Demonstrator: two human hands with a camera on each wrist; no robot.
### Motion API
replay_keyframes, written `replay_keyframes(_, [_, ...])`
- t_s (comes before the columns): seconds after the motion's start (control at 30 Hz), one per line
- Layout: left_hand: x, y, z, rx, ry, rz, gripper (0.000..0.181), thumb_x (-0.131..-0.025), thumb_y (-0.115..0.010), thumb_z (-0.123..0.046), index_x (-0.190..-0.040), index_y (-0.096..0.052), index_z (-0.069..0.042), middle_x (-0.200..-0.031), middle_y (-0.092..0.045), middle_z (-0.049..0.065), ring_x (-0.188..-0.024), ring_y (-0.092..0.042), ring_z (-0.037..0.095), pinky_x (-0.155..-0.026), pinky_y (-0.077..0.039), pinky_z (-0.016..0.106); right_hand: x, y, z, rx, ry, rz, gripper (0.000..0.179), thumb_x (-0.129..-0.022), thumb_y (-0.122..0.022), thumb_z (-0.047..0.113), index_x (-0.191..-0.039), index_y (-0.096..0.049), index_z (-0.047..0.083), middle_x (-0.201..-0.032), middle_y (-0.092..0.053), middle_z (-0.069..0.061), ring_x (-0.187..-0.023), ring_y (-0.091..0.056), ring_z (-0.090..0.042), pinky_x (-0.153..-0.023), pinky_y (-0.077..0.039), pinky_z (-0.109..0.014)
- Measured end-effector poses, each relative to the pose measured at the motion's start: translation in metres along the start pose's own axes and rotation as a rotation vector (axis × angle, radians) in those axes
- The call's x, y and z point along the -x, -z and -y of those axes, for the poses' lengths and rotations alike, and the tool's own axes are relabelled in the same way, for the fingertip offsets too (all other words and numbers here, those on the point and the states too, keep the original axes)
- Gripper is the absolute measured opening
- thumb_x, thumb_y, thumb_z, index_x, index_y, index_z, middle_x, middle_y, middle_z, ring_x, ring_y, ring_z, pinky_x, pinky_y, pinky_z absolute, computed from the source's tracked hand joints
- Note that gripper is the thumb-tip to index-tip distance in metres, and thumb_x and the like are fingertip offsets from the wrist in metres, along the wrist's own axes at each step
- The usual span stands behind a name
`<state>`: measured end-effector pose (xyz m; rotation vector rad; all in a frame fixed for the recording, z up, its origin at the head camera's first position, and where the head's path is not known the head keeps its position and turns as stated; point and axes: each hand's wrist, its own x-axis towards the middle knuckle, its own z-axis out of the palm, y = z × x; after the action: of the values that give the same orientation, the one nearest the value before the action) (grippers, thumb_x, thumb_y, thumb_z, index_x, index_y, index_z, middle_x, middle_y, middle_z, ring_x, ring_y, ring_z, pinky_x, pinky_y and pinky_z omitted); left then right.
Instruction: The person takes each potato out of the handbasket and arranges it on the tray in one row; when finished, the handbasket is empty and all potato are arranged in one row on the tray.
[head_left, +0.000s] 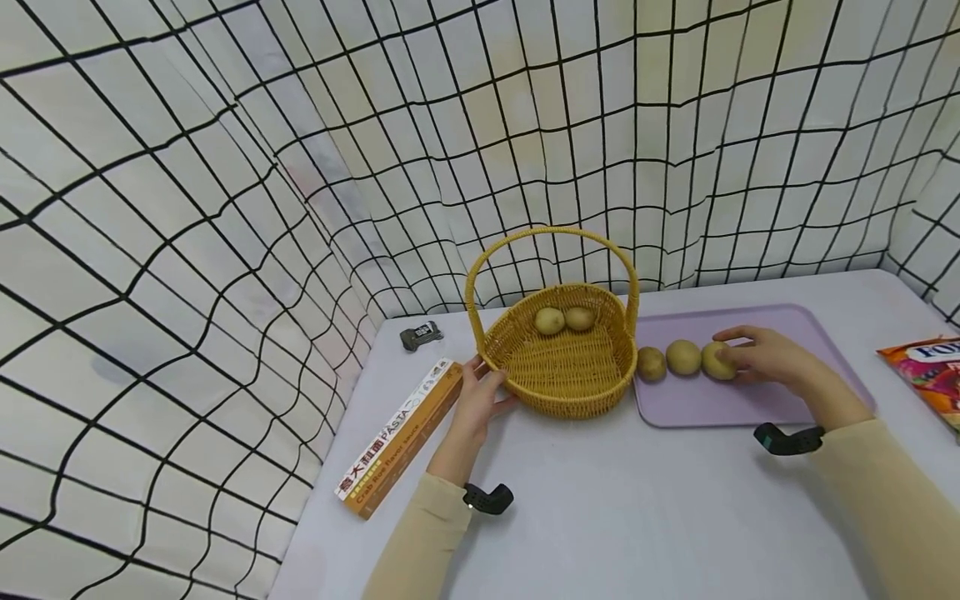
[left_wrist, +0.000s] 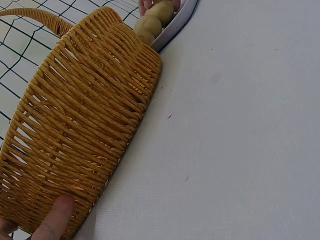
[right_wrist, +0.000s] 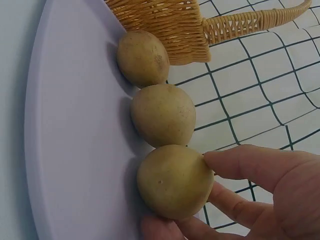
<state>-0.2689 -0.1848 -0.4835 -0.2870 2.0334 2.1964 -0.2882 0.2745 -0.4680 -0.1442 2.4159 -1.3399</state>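
Observation:
A wicker basket (head_left: 570,408) with a tall arched handle stands at the middle of the table, two potatoes (head_left: 550,321) lying at its back. My left hand (head_left: 476,404) holds the basket's left end, fingers by the rim and one digit against the woven outer wall (left_wrist: 80,125). Three more potatoes form a row on the left part of a lilac tray (head_left: 750,412). My right hand (head_left: 776,362) grips the rightmost potato (right_wrist: 175,182), thumb and fingers round its sides. The middle potato (right_wrist: 163,115) and the left potato (right_wrist: 143,58) sit beside it, toward the basket.
A long pasta box (head_left: 397,437) lies slanted left of the basket, with a small dark packet (head_left: 422,335) behind it. At the far right is a colourful bag (head_left: 930,375). Black-lined netting (head_left: 555,125) over white cloth encloses the table's back and sides.

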Motion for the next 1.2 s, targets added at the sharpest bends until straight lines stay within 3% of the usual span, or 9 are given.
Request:
replay_keyframes(0.13, [0.0, 0.0, -0.001, -0.008, 0.006, 0.005, 0.071, -0.103, -0.055, -0.018, -0.163, -0.015, -0.015, -0.168, -0.018, 0.016, -0.145, -0.043, 0.035, -0.106, -0.056, 0.052, 0.002, 0.001, 0.004, 0.091, -0.012, -0.069, 0.064, -0.108, -0.049, 0.035, -0.152, -0.036, -0.009, -0.15, -0.039, -0.043, -0.115, -0.059, -0.03, -0.084, -0.058, -0.028])
replay_keyframes(0.27, [0.001, 0.0, -0.002, 0.004, 0.004, 0.001, 0.071, -0.103, -0.055, -0.018, -0.162, -0.015, -0.015, -0.168, -0.019, 0.015, -0.145, -0.043, 0.035, -0.107, -0.055, 0.053, 0.004, 0.007, 0.007, 0.109, -0.02, -0.101, 0.067, -0.108, -0.044, 0.043, -0.153, -0.036, -0.007, -0.152, -0.037, -0.042, -0.13, -0.048, -0.048, -0.096, -0.055, -0.044])
replay_keyframes(0.37, [0.001, 0.0, -0.002, 0.011, 0.001, 0.007, 0.071, -0.103, -0.055, -0.017, -0.162, -0.016, -0.014, -0.168, -0.019, 0.016, -0.145, -0.043, 0.035, -0.107, -0.055, 0.054, 0.007, 0.01, 0.008, 0.101, -0.023, -0.101, 0.069, -0.109, -0.042, 0.044, -0.154, -0.033, -0.008, -0.153, -0.033, -0.042, -0.135, -0.043, -0.053, -0.104, -0.052, -0.055])
replay_keyframes(0.67, [0.002, 0.0, -0.003, 0.019, 0.002, 0.015, 0.07, -0.104, -0.054, -0.017, -0.163, -0.015, -0.015, -0.169, -0.017, 0.016, -0.146, -0.042, 0.036, -0.109, -0.053, 0.055, 0.019, 0.012, 0.04, 0.132, 0.022, -0.159, 0.07, -0.109, -0.043, 0.048, -0.155, -0.034, -0.004, -0.154, -0.039, -0.039, -0.136, -0.045, -0.052, -0.109, -0.048, -0.06])
replay_keyframes(1.2, [0.002, 0.0, -0.002, 0.016, -0.011, 0.008, 0.071, -0.103, -0.054, -0.017, -0.162, -0.014, -0.012, -0.167, -0.018, 0.018, -0.146, -0.042, 0.037, -0.107, -0.054, 0.054, 0.041, -0.008, 0.123, 0.212, 0.155, -0.136, 0.063, -0.105, -0.05, 0.053, -0.152, -0.044, 0.012, -0.152, -0.049, -0.025, -0.132, -0.052, -0.045, -0.102, -0.048, -0.068])
